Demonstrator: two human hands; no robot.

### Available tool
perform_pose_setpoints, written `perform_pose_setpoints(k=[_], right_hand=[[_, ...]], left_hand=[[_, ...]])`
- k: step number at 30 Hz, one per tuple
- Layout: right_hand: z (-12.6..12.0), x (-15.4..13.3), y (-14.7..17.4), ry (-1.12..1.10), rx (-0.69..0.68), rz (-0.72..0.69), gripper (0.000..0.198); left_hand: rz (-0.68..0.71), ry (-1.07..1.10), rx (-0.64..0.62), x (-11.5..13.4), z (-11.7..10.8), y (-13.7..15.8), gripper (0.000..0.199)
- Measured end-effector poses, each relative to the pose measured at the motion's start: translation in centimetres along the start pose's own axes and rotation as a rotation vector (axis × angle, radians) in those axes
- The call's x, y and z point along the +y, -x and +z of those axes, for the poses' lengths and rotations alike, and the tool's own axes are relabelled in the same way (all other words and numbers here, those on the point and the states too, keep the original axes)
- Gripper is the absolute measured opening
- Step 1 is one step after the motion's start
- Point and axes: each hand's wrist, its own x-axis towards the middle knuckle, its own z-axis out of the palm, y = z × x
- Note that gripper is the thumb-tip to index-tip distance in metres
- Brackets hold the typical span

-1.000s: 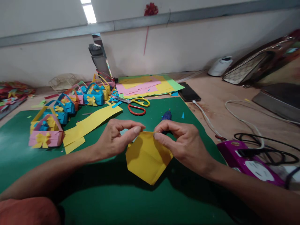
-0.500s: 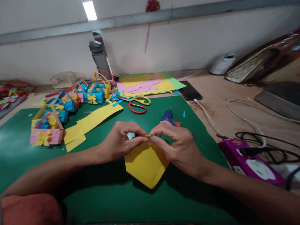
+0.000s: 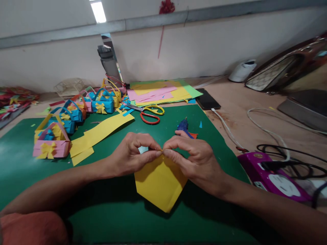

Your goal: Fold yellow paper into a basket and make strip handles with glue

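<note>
A folded sheet of yellow paper (image 3: pixel 160 187) hangs from both hands over the green mat (image 3: pixel 107 211), its lower corner pointing toward me. My left hand (image 3: pixel 136 151) pinches its top edge between thumb and index finger. Right beside it, my right hand (image 3: pixel 194 160) pinches the same edge, the fingertips of the two hands nearly touching. The fingers hide most of that edge. Just beyond my right hand lies a blue glue gun (image 3: pixel 183 126), partly covered by the hand. Scissors (image 3: pixel 150 117) with one red and one yellow handle rest farther back.
Small paper baskets (image 3: pixel 52 148) with bows stand at left, near yellow paper strips (image 3: pixel 102 131). Coloured sheets (image 3: pixel 163 93) and a phone (image 3: pixel 208 98) lie at the back. A purple power strip (image 3: pixel 273 177) with cables sits at right; a bottle (image 3: pixel 109 64) stands by the wall.
The yellow paper's lower part has swung slightly toward me and its lower corner sits a bit lower. Both hands keep their pinch, with fingertips drawn a little closer together.
</note>
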Motion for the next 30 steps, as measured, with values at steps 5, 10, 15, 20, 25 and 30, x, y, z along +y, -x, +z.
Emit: perform_pose_setpoints(k=[5, 10, 15, 20, 25, 30], right_hand=[[0.0, 0.0, 0.0, 0.052, 0.020, 0.001, 0.015], [-0.2, 0.0, -0.2, 0.081, 0.059, 0.010, 0.016], [-0.5, -0.1, -0.5, 0.069, 0.098, 0.032, 0.018], [-0.5, 0.0, -0.5, 0.049, 0.102, 0.034, 0.019], [-0.4, 0.0, -0.6, 0.046, 0.097, 0.046, 0.018], [-0.5, 0.0, -0.7, 0.031, 0.094, 0.068, 0.019]], left_hand=[[-0.004, -0.067, 0.022, 0.3, 0.0, -0.1, 0.017], [-0.010, -0.135, 0.049, 0.5, 0.0, -0.2, 0.019], [-0.081, -0.145, 0.204, -0.4, -0.6, -0.6, 0.031], [-0.114, -0.119, 0.291, -1.6, -0.9, -1.1, 0.049], [-0.086, -0.143, 0.191, -1.8, -1.1, -1.1, 0.032], [-0.109, -0.120, 0.262, -1.6, -1.2, -1.1, 0.016]])
